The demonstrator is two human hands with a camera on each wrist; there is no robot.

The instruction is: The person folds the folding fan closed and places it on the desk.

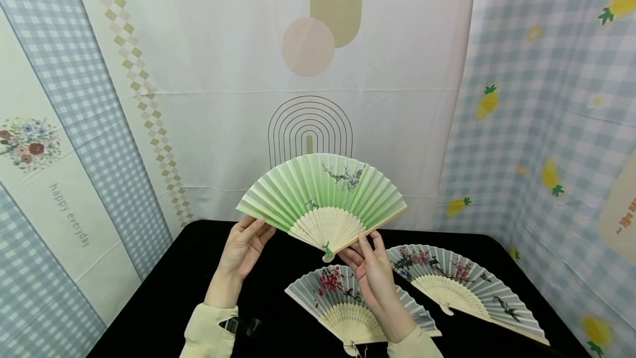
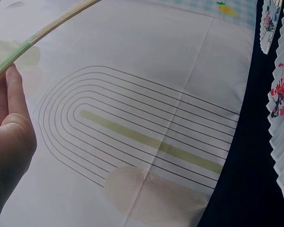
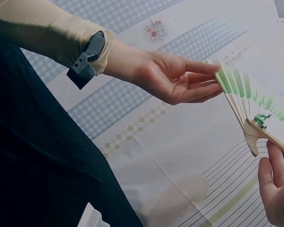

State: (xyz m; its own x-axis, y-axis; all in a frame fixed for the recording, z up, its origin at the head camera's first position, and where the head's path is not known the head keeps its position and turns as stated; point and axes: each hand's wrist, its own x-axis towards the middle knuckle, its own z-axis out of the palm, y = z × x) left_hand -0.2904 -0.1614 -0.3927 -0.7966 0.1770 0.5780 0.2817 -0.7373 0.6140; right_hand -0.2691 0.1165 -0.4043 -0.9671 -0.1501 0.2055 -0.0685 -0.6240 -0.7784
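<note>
A green folding fan point(image 1: 278, 195), spread wide with a dark branch print and pale ribs, is held up above the black table. My left hand point(image 1: 245, 250) pinches its left edge between thumb and fingers. At the lower right edge, close to the pivot, my right hand point(image 1: 375, 278) grips the outer rib. A green cord point(image 3: 261, 120) hangs at the pivot in the right wrist view. Below, a grey fan with red blossoms point(image 1: 330, 280) lies spread, partly hidden by my right forearm. Only the fan's edge shows over the fingers point(image 2: 16, 92) in the left wrist view.
Another open grey fan point(image 1: 447, 289), printed with flowers and a bird, lies at the table's right. The black table point(image 1: 164, 280) ends at a white patterned cloth point(image 1: 223, 126) behind it. Checked cloths hang at both sides, the right one point(image 1: 521, 126) with pineapples.
</note>
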